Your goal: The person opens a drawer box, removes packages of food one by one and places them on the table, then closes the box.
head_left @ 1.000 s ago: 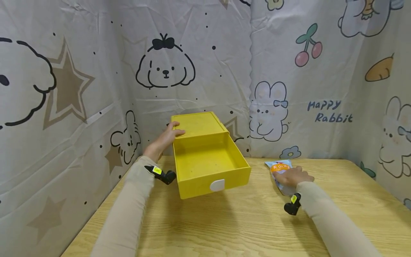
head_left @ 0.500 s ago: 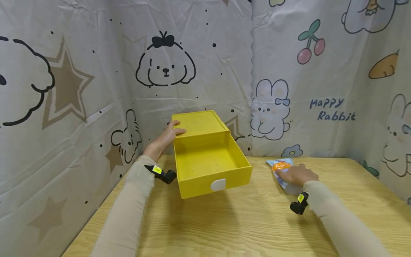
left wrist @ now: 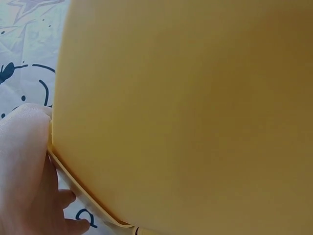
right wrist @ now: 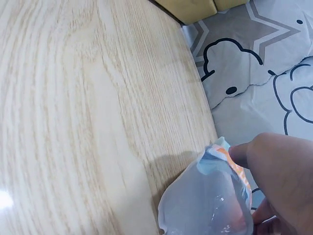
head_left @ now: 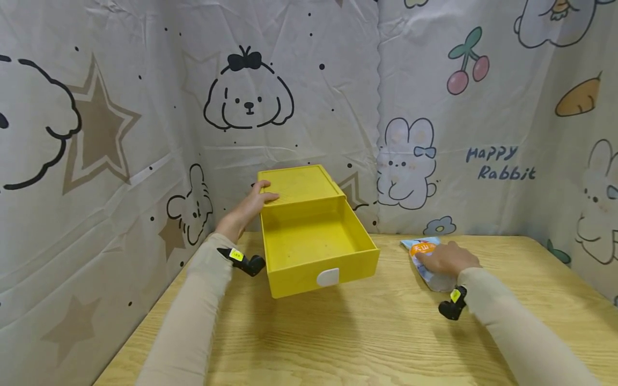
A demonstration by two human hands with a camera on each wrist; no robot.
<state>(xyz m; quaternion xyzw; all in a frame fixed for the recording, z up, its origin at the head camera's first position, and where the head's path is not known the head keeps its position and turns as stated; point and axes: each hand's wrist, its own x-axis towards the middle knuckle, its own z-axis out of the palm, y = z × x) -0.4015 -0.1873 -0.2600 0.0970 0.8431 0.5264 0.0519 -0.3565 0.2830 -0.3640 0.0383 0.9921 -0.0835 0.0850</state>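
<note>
A yellow box (head_left: pixel 299 186) with its drawer (head_left: pixel 318 236) pulled out tilts above the table on the left in the head view. The drawer has a white tab (head_left: pixel 328 277) on its front, and its inside is bare. My left hand (head_left: pixel 246 209) grips the box's left side, thumb on top; its other fingers are mostly hidden there, though some show in the left wrist view. To the right, my right hand (head_left: pixel 448 258) pinches a light-blue packet (right wrist: pixel 205 200) with an orange label, thumb on the printed face and fingers curled beneath.
A pale wooden table (head_left: pixel 309 343) spans the front. White cloth (head_left: pixel 318 96) printed with cartoon animals hangs close behind it and along both sides. Each wrist wears a small black device, one on the left sleeve (head_left: pixel 243 264).
My right hand has shifted slightly right and back on the packet, showing a little more of its label. The left hand and the yellow box have stayed almost still.
</note>
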